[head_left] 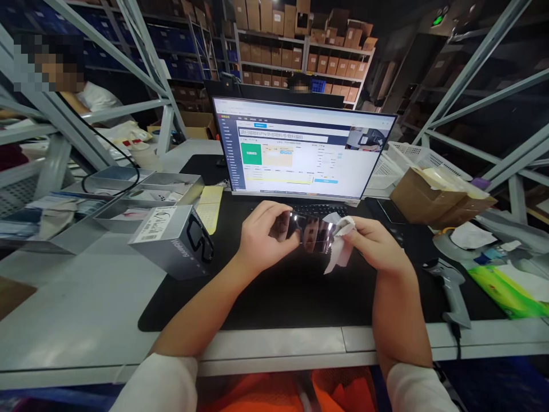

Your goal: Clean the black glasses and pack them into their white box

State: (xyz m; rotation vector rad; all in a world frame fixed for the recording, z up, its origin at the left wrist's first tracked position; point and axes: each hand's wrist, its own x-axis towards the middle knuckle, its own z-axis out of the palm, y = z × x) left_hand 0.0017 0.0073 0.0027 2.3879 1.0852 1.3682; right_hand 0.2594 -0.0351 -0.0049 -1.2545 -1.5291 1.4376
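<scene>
— What do the hands have?

— Left hand (262, 239): fingers and thumb closed on one end of a dark, glossy lens (315, 234). Right hand (374, 243): pinching a white cloth (342, 252) at the lens's other end. Neither hand free.

— Where's the lens, exactly?

— Held up above the black mat (266, 306), in front of the monitor (364, 163). Keyboard (319, 210) just behind, partly hidden.

— How far along, would you say?

— Partway, my judgement. Lens is out in the open, cloth brought to it; so much is done. Wiping looks to be in hand. Can't tell how much of the surface is covered; reflections hide any smudges. Lens not yet put down.

— And that grey box (169, 240)?

— Left of the hands, at the mat's edge on the table (107, 303). Goggles pictured on one side, label on top. Contents not visible. Lens is apart from it; any packing remains undone, if that box is its own.

— Scanner (450, 289)?

— Lying right of the right forearm, untouched.
</scene>
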